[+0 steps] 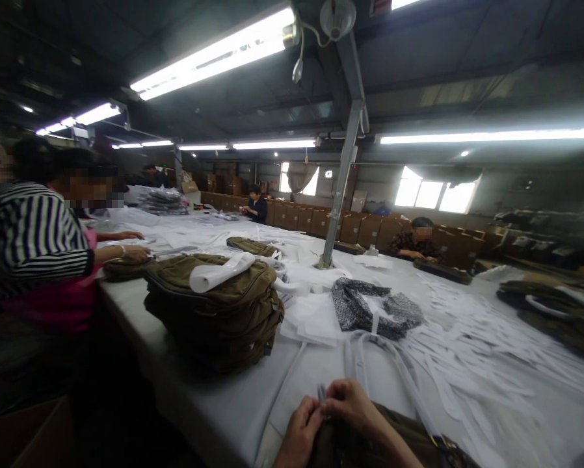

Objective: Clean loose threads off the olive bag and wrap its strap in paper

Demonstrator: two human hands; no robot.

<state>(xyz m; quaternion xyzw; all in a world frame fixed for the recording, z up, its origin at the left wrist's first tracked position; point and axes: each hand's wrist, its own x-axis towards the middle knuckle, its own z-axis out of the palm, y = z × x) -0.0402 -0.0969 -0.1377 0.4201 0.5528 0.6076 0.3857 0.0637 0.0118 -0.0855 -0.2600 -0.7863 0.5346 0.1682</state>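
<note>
At the bottom of the head view, my left hand (300, 428) and my right hand (349, 404) meet with fingers pinched together. A small greyish strip (322, 392) sticks up between the fingertips; its kind is too blurred to tell. Right below them lies an olive-brown fabric bag (394, 429), partly hidden by my right forearm. Clear plastic-like strips (403, 364) curve over the table behind that bag. To the left stands a stack of olive-brown backpacks (214, 318), with a rolled white sheet (221, 272) on top.
The long white table (233, 403) holds scattered paper strips (467, 338) and a black-and-white patterned wrap (350, 302). A metal post (343, 182) rises through it. A co-worker in a striped top (38, 227) works at left; two people sit farther back. Cardboard boxes (292, 216) line the far side.
</note>
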